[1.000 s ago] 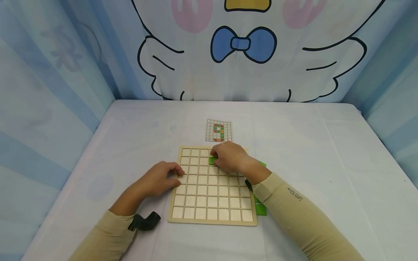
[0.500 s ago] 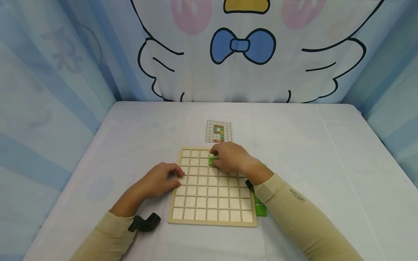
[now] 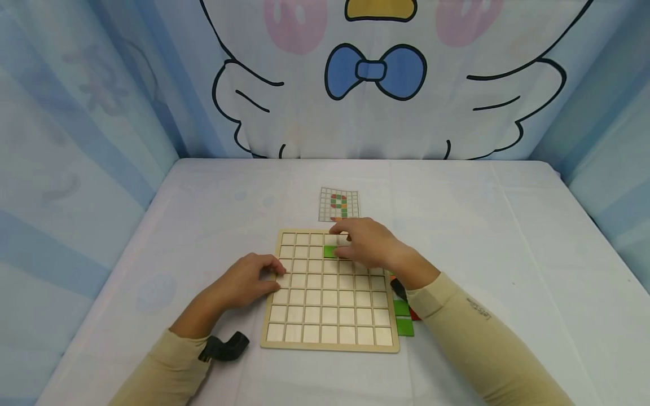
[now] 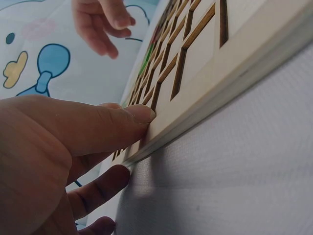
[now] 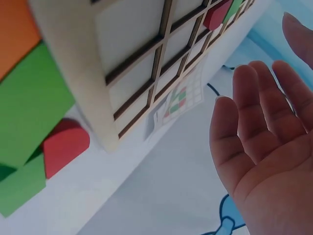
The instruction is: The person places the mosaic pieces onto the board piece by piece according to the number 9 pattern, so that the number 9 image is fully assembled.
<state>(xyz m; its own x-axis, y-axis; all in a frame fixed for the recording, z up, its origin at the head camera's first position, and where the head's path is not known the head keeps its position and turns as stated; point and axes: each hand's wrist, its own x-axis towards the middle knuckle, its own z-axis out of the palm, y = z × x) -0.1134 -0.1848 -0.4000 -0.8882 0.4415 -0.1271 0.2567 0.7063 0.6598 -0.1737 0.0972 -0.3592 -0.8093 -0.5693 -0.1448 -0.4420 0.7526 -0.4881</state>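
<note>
White worktop [image 3: 457,214] before a cartoon-printed curtain [image 3: 365,127] carries a gridded wooden board [image 3: 313,314] with a green tile [image 3: 329,252] and a red tile [image 5: 217,14] in neighbouring cells, the left hand [image 3: 250,277] touching the board's left rim with relaxed fingers while the right hand [image 3: 369,242] hovers over it, fingers loosely spread.

The grid board [image 3: 330,346] looks like pale, bare wood, smooth and matt, with darker brown slot walls. The green tiles [image 3: 404,327] right of the board and the red tile [image 5: 217,14] on it look smooth and flat-coloured; wood or plastic, I cannot tell. Beyond the board, the card [image 3: 352,204] resembles thin paper. Finely woven matt cloth covers the worktop [image 3: 482,225] around it.
</note>
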